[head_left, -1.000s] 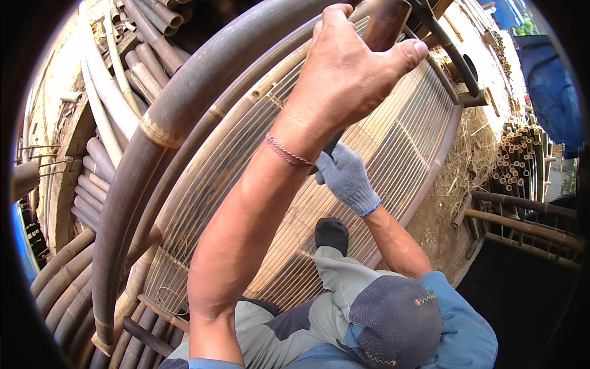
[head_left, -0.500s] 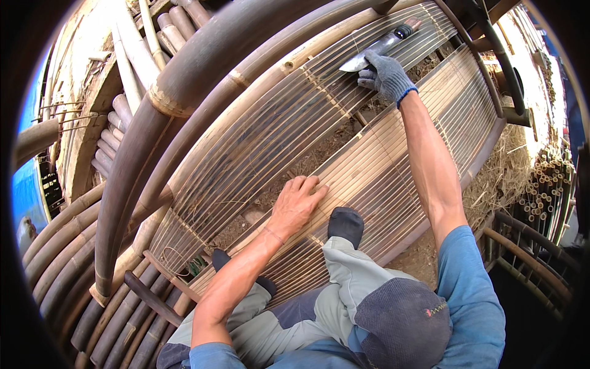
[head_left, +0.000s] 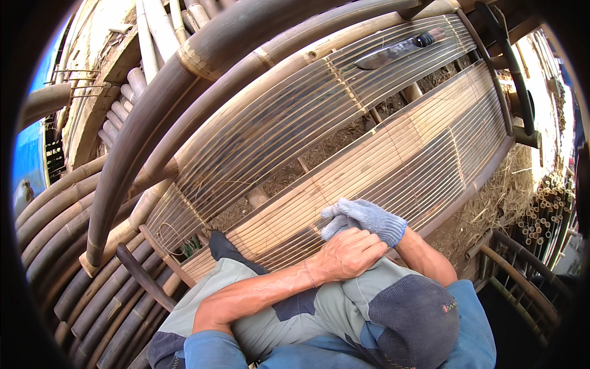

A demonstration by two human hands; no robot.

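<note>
The two hands are together, close to a bent knee with a dark patch. The left hand is bare, with curled fingers, and it touches the right hand, which wears a grey glove with a blue edge. The glove covers the hand down to the wrist, and its fingers point to the left. I cannot tell if the hands squeeze anything between them. A thin string band goes around the left wrist.

Past the hands are long, thin bamboo slats, side by side in a bamboo frame. Brown ground shows through a long gap in them. Far from the hands, near the top, a big knife lies flat on the slats, with its handle to the right.

A foot in a dark sock is at the near side of the slats. A fat, dark, bent pole curves along the left. More bamboo poles lie in a pile next to it, and a bunch of cut bamboo is on the far right
</note>
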